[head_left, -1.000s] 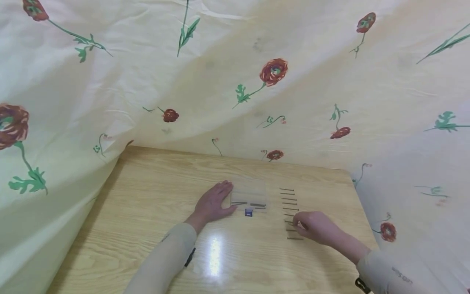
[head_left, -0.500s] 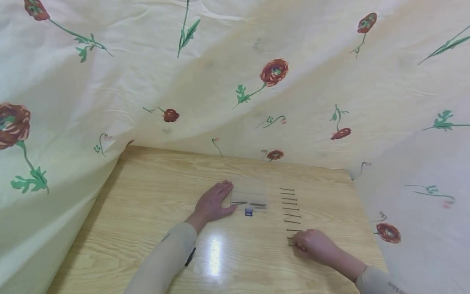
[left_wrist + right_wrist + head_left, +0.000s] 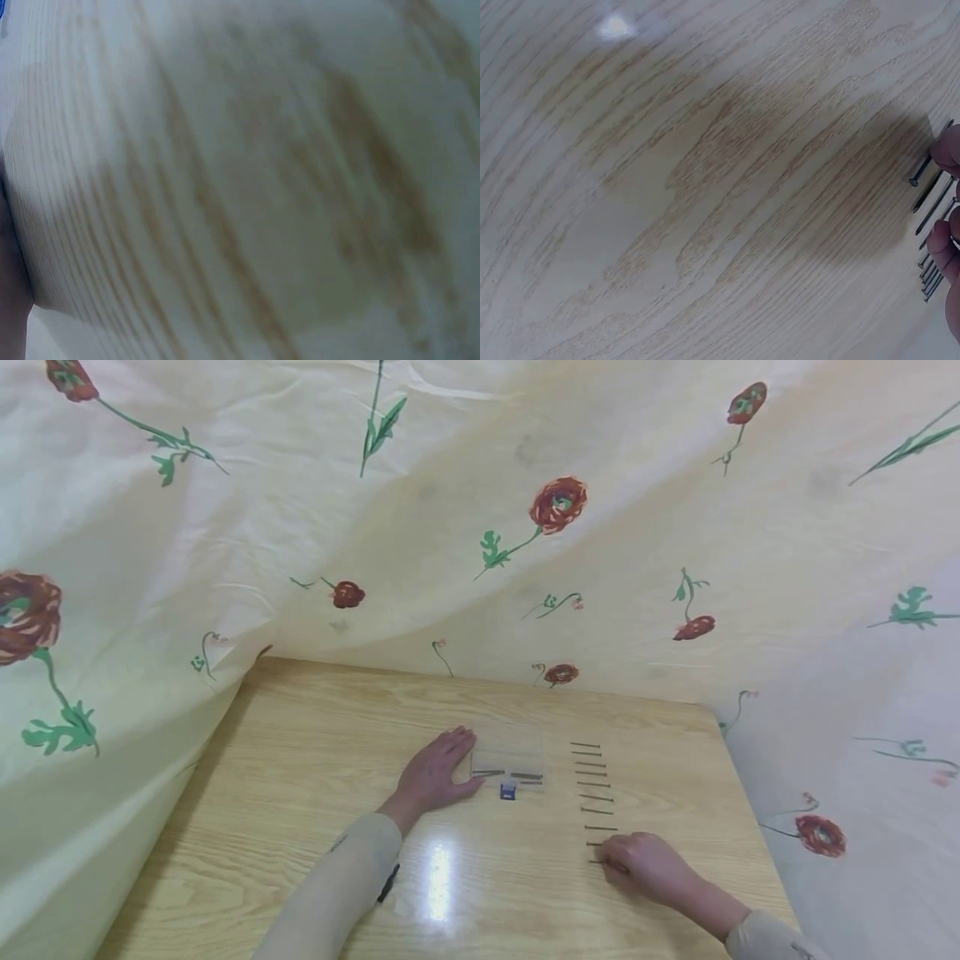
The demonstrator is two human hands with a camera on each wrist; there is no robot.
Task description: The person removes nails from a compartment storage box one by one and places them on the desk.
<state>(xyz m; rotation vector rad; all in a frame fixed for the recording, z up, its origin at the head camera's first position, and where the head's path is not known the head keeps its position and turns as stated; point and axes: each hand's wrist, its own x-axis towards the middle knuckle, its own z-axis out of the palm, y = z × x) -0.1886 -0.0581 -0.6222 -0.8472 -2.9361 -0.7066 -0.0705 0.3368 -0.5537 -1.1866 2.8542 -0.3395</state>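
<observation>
Sliding toward the near end of a row of nails (image 3: 594,784) over the past second, a person's right hand (image 3: 648,867) is now reaching the last nail, while the cloth at far right is also shifting. Cream cloth (image 3: 435,527) printed with red poppies and green stems is hanging behind and on both sides of a wood-grain table (image 3: 315,727), whose surface is catching a bright reflection of light. Pale long sleeves (image 3: 333,885) are covering both arms. At the table's middle, the left hand (image 3: 437,775) is lying spread, its fingers straight and gripping nothing, its edge resting against the left side of a transparent case (image 3: 508,745). Right of the case, the nails are lying roughly parallel, one below another and apart, ten of them showing. Curling at the near end, the right hand is covering part of the nearest nail (image 3: 922,170), the head end poking out from under a fingertip in the right wrist view; whether the fingers are clamping it, one cannot tell. Several dark nails (image 3: 527,776) are showing within the case's outline, toward its near side. Smallest of all, a blue tab (image 3: 507,792) is sitting at the case's near edge.
</observation>
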